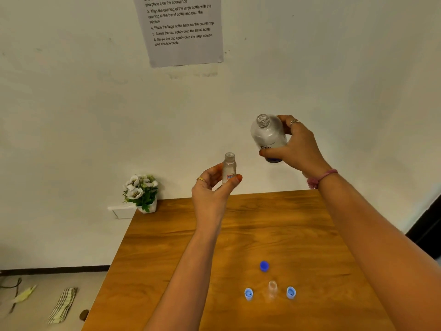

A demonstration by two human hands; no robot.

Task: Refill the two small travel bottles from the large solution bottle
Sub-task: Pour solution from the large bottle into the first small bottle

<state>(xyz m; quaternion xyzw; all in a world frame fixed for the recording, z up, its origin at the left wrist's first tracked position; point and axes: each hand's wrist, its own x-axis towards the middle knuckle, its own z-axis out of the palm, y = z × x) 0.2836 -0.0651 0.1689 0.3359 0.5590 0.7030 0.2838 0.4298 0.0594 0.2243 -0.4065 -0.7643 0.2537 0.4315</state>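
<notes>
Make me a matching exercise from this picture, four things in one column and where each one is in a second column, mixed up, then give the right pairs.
Things:
1. large solution bottle
2. small travel bottle
3. dark blue cap
4. flower pot

Places:
A. at the table's far left corner, by the wall
B. held up in the left hand
C. lying on the table
D. held up in the right hand

Pairs: 1-D, 2-B, 3-C, 4-A
</notes>
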